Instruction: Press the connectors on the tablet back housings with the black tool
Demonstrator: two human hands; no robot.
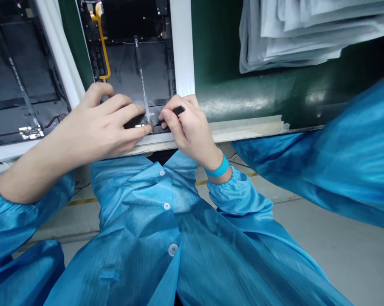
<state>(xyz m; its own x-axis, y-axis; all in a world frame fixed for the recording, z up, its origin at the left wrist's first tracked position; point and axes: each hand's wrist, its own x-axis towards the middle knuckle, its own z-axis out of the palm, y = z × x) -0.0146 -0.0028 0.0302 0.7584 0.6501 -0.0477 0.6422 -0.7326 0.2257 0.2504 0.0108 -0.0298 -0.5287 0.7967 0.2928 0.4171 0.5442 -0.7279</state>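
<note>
Head view: near the centre, the right hand (192,127) has its thumb and fingers closed on a slim black tool (179,110), whose upper end pokes out above them. It sits at the lower right corner of an open dark panel (125,63). The left hand (105,123) lies palm down across the panel's lower left, fingers bent and spread, one fingertip beside a small circuit board (144,126); whether it pinches anything underneath, I cannot tell. The two hands are close but apart.

The panel runs off the top edge of the frame, with a grey flat cable (141,72) down its middle and an orange strip (103,46) at its left. White edging (183,46) borders its right side. A second panel (16,68) fills the upper left, leaving only a narrow green gap between.

Right of the white edging, the green surface (224,85) gives open room up to a stack of pale sheets (294,38) at upper right. Pale tape (249,126) follows the near edge; a blue garment (348,157) comes close at the right.
</note>
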